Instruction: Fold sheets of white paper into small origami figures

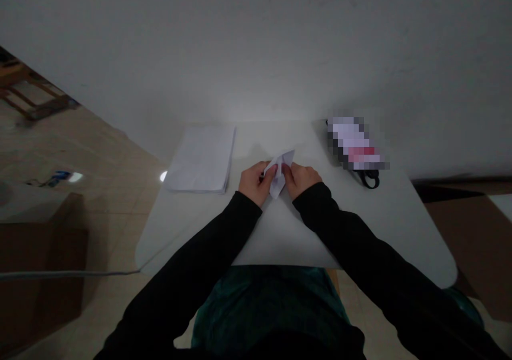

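- Folded white paper (277, 181) is held between the two hands, around the middle of the desk (280, 242); can't tell if its lower end touches the desktop.
- Long axis of the paper runs front to back, tilted, with the near end low and toward the person and the pointed far tip leaning to the right, away from the body.
- Left hand (255, 182) and right hand (302, 181) are about equally close, one on each side, both touching the paper.
- Left fingers (271, 171) are pressed together, pinching the left side of the fold. Right fingers (287, 172) are also together, pinching the right side. Exact finger placement is partly hidden by the paper.
- Paper looks like several layers, with creased flaps and a narrow, pointed shape. Small dark bit at the left hand (261, 176), too small to tell what it is.
- Stack of white paper (201, 159) lies on the desk to the left, well apart from the hands.
- Blurred object (354, 142) with a black loop (370, 179) lies at the far right of the desk; can't tell what it is.
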A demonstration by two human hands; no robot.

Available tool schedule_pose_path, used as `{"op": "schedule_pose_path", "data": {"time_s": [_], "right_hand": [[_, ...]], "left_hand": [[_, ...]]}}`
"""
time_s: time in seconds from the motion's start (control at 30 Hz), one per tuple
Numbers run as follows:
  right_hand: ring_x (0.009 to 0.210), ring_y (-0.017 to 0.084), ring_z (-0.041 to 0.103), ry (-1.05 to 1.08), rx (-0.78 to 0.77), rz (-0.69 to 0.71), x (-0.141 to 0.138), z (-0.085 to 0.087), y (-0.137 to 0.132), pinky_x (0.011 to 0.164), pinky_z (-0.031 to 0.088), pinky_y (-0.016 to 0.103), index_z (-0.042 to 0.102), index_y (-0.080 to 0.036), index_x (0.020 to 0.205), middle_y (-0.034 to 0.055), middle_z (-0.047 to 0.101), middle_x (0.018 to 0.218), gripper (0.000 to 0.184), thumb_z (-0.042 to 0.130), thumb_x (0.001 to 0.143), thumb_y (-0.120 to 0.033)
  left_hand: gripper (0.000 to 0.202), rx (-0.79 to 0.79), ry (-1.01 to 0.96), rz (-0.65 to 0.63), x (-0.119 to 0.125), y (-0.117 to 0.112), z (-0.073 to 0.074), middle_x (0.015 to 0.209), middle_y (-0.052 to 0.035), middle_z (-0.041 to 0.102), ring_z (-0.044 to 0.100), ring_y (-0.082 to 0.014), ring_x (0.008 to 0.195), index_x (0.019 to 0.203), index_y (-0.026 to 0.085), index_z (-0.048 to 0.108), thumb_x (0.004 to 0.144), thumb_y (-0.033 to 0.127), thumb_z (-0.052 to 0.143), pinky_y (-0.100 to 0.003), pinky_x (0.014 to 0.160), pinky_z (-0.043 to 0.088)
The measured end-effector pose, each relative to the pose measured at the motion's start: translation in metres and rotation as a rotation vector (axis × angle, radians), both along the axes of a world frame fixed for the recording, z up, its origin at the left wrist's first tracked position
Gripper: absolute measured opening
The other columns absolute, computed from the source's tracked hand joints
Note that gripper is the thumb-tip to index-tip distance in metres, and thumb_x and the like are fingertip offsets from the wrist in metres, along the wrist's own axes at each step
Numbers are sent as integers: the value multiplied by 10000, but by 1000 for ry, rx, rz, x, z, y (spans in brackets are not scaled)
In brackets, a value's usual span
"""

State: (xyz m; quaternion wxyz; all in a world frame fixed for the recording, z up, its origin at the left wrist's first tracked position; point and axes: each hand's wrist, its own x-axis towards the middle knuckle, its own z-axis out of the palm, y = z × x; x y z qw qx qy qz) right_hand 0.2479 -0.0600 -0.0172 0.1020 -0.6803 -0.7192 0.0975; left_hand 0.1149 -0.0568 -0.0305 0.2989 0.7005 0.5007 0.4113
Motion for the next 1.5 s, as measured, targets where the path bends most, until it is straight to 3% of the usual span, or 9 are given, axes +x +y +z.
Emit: {"op": "schedule_pose_path", "data": {"time_s": [0.33,0.5,0.73,0.87,1.03,1.17,1.3,1.5], "right_hand": [[656,201,605,127,82,-92,9,-6,11,536,268,274,670,-185,671,73,667,640,486,365,895,-490],[617,177,582,96,195,-6,-1,-10,5,542,247,277,638,-169,765,77,681,717,415,326,931,-389],[597,173,567,49,229,9,-6,-15,5,529,212,281,599,-174,784,80,686,764,389,304,942,-372],[574,165,557,100,310,22,-4,-23,8,524,207,282,593,-179,745,70,674,711,389,316,934,-375],[526,150,512,212,407,26,-2,-33,17,518,242,270,579,-184,693,50,616,611,394,321,915,-381],[503,141,473,316,447,-53,0,-32,25,528,276,263,548,-195,615,24,547,530,383,353,889,-380],[489,125,448,449,478,-30,4,-28,28,533,315,257,528,-197,567,1,507,500,383,396,858,-408],[491,109,484,862,461,-14,11,-31,33,489,386,231,578,-179,656,-14,530,544,373,482,807,-507]], "left_hand": [[291,146,112,49,5,3,-8,624,3,531,487,-102,571,695,155,612,886,304,451,-220,541,371],[285,153,111,172,4,4,-7,644,-6,564,508,-113,586,725,154,625,884,320,456,-227,549,379],[361,174,124,177,5,4,-5,616,-7,532,490,-115,563,719,157,584,927,344,356,-228,544,349],[386,142,250,208,5,8,-5,534,1,474,444,-127,496,697,169,551,937,347,307,-251,518,289],[364,134,363,150,10,20,-4,525,-13,473,430,-151,487,688,180,564,913,365,346,-275,527,246],[327,134,297,154,10,30,-7,545,-13,496,440,-147,502,712,174,581,893,353,377,-266,529,268],[330,121,205,173,6,35,-11,529,4,483,431,-127,496,684,161,578,871,371,406,-248,508,293],[361,95,64,135,4,31,-11,534,19,513,496,-108,511,676,160,571,871,407,395,-215,501,372]]}}
